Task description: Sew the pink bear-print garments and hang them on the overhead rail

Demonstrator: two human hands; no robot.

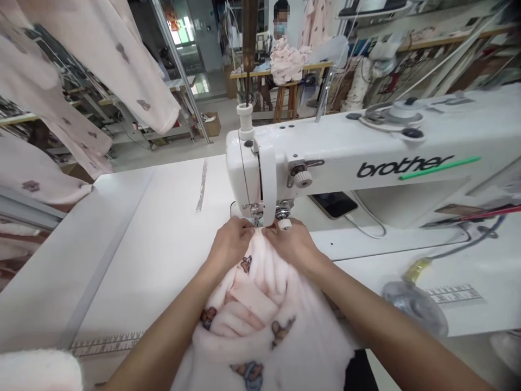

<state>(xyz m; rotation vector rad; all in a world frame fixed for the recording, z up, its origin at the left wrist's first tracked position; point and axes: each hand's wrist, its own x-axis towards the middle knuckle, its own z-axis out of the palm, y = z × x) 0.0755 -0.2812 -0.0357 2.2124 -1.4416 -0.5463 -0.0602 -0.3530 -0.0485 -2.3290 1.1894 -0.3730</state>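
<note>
A pale pink fleece cloth (260,315) with small bear prints lies bunched in front of a white sewing machine (325,157), its top edge close to the needle and presser foot (257,216). My left hand (233,241) grips that edge just left of the needle, its fingers closed on the fabric. On the needle's other side, my right hand (293,241) pinches the same edge, its fingertips partly hidden by the machine's dial. From the hands the cloth drapes down over the table's front.
A phone (334,205) with a white cable lies behind the machine's arm. Red-handled scissors (480,216) and a round clear container (415,307) are at the right. Pink garments (101,54) hang at the left. A masked person (280,21) is in the background.
</note>
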